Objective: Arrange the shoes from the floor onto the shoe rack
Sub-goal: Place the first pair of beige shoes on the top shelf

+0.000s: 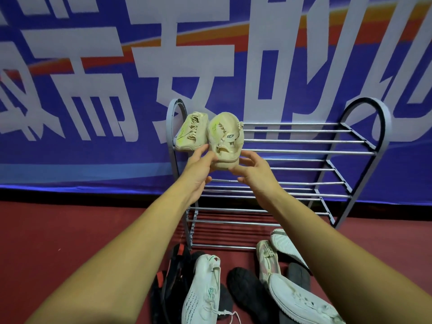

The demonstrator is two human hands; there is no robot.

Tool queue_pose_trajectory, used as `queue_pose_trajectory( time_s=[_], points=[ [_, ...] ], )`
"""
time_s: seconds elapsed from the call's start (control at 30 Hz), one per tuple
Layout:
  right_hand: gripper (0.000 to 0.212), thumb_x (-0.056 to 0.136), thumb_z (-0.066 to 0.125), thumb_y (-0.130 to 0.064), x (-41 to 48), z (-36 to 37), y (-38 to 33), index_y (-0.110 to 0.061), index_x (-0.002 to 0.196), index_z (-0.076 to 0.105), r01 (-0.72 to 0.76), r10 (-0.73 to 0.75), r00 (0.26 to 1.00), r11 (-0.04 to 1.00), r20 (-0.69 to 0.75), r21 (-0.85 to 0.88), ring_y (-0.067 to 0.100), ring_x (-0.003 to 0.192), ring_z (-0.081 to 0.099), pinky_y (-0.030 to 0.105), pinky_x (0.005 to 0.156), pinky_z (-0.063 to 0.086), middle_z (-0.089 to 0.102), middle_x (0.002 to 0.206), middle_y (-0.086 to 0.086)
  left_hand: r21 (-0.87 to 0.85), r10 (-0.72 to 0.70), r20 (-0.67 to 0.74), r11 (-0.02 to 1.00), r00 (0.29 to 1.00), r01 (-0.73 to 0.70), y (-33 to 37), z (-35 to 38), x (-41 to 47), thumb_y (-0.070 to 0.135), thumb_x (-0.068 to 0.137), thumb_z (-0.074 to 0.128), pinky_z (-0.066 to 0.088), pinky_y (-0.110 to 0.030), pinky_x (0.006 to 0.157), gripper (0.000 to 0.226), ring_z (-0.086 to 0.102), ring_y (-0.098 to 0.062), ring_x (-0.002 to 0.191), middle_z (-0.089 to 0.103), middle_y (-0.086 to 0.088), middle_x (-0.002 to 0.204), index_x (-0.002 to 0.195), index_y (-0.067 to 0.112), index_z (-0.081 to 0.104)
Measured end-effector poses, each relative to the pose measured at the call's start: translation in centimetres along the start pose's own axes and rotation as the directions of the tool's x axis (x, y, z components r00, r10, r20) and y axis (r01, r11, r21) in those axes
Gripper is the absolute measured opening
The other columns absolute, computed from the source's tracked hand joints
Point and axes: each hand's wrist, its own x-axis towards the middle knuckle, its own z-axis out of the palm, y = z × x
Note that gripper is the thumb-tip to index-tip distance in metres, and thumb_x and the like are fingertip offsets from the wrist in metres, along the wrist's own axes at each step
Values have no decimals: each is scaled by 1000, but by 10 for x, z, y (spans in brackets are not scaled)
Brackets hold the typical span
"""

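Both hands are up at the top of the grey metal shoe rack with shiny silver bars (pixel 304 141). Between them is a beige cloth shoe with laces (pixel 225 136). Its toe points up and its heel is down in the hands. The left hand (pixel 201 169) has its grip closed round the heel from the left side. The right hand (pixel 254 169) has its grip closed on the heel from the right side. This shoe is over the left part of the top shelf. I cannot tell if it touches the bars.

A second beige shoe (pixel 192 132) sits on the top shelf, just to the left, beside the rack's round end.

On the red floor (pixel 70 230) in front of the rack lie more shoes, close together. There is a white knit sneaker (pixel 203 291), a black shoe with red bits (pixel 173 277), a black shoe lying sole-up (pixel 245 288) and a white canvas lace-up shoe (pixel 301 302).

Behind the rack hangs a blue banner with big white letters (pixel 93 66).
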Motion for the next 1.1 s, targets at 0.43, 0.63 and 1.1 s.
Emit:
queue_pose_trajectory(
  time_s=[0.43,0.63,1.1],
  points=[
    [30,90,69,-26,27,16,8,-31,117,58,96,-93,989,995,-112,17,13,110,65,18,74,49,63,118,-14,79,45,29,996,999,-47,-1,1,30,37,96,46,38,-26,66,33,55,-11,92,67,13,114,124,48,59],
    [36,89,70,-33,35,19,8,-30,123,60,66,-65,985,998,-157,1,14,98,68,26,78,53,64,113,-11,229,135,40,963,990,-141,-4,0,33,30,92,63,44,-20,76,55,56,-12,112,58,10,133,143,42,44],
    [31,92,65,-25,9,-13,16,-16,121,62,-97,86,994,982,-71,-162,14,71,66,29,66,50,68,115,6,492,39,24,869,999,-46,-21,-5,10,24,91,61,49,-33,70,79,59,-18,77,60,-4,82,155,31,15]
  ],
)
